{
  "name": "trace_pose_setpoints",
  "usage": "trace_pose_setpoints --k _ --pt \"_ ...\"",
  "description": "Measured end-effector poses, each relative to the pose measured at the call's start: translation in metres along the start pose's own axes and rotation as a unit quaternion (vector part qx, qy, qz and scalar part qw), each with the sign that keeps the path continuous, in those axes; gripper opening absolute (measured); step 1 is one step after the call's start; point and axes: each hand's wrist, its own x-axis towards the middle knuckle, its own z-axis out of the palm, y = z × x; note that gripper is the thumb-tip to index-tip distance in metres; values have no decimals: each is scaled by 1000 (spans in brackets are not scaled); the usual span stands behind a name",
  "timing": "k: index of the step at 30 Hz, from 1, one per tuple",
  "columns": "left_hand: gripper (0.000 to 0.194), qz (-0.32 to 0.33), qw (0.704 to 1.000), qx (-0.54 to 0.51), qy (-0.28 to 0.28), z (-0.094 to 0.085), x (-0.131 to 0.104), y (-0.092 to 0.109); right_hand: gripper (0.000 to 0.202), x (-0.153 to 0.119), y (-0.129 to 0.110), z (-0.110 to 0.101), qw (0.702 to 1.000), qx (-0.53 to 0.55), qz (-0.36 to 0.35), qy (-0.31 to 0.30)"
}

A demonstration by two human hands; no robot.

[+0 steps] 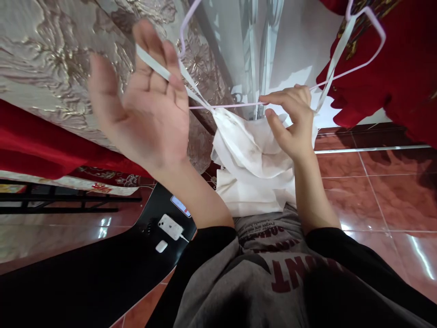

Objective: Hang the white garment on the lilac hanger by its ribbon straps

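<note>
My left hand point(153, 105) is raised palm toward me, thumb apart and fingers spread, slightly blurred. A white strap point(153, 62) crosses the front of its fingers and runs down to a white garment point(252, 146). My right hand point(293, 118) is at the thin lavender hanger point(232, 106), its rear fingers curled round the lower bar beside the garment's top edge. Its index finger reaches along the bar, and the thumb stands apart. A second white strap point(336, 59) loops over the hanger's right end. The garment hangs below the bar in front of my shirt.
A black surface point(146, 269) at lower left holds a charging phone point(170, 226), another phone point(180, 206) and a small white case point(161, 246). Embossed fabric point(68, 32) hangs at upper left, red cloth point(382, 68) at right. The floor has reddish tiles point(403, 191).
</note>
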Motion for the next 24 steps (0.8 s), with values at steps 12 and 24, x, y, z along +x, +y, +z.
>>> trace_pose_setpoints --k 12,24 --pt "22 -62 969 -98 218 29 -15 -74 31 -3 -11 6 999 -11 -23 -36" --pt "28 10 966 -115 231 55 -6 -71 17 7 5 -47 986 -54 99 121"
